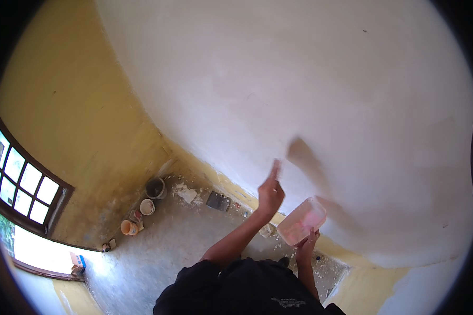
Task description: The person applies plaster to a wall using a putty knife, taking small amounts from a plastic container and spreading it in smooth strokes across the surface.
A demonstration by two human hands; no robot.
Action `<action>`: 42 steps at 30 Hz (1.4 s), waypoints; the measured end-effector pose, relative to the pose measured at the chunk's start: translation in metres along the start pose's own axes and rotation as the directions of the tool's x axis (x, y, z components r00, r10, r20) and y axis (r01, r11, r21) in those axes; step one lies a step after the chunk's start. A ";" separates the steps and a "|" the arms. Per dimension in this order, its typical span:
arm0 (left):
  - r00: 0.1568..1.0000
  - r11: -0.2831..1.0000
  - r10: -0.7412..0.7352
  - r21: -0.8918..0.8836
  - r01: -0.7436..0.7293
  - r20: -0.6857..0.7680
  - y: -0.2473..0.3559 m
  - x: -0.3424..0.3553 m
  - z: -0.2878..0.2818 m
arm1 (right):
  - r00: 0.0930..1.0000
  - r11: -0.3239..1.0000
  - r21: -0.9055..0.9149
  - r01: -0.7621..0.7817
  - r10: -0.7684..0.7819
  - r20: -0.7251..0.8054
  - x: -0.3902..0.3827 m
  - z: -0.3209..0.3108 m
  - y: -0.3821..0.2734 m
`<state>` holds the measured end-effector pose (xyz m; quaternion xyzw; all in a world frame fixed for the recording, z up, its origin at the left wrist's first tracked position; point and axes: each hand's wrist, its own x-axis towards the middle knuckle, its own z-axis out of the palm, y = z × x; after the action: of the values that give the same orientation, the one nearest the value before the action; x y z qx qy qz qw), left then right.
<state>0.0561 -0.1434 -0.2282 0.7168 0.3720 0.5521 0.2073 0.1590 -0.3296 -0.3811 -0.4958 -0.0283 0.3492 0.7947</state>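
Note:
My left hand (271, 195) is raised close to the large white wall (236, 79), fingers closed. A narrow, blurred shape points up from it toward the wall; I cannot make out whether it is a tool or a finger. Lower and to the right, my right hand (308, 239) grips a rectangular, translucent plastic tub (299, 223) by its near side. The tub is tilted and looks pinkish, with a brighter pink patch inside. Soft shadows of the arm and tub fall across the wall beside them.
On the floor (163, 257) along the yellow wall (89, 105) stand a dark bucket (156, 188), a white bucket (147, 207) and an orange tub (128, 227). White debris (186, 194) and a dark flat piece (218, 201) lie by the wall's foot. A framed window (26, 181) is at left.

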 end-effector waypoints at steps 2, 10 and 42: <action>0.949 0.974 -0.221 0.006 0.228 -0.225 -0.005 0.026 -0.024 | 0.998 0.998 -0.043 -0.037 0.039 0.046 -0.007 0.007 -0.010; 0.874 0.964 -0.264 -0.091 0.249 -0.408 -0.030 0.157 -0.057 | 0.992 0.984 -0.172 0.044 -0.023 0.121 -0.001 -0.006 0.009; 0.972 0.959 0.229 0.180 -0.217 -0.051 -0.012 0.007 0.023 | 0.990 0.981 -0.139 -0.136 0.141 0.028 -0.008 -0.010 -0.012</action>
<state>0.0751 -0.1278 -0.2390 0.7492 0.3426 0.5628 0.0670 0.1633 -0.3447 -0.3744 -0.5432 -0.0324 0.4102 0.7318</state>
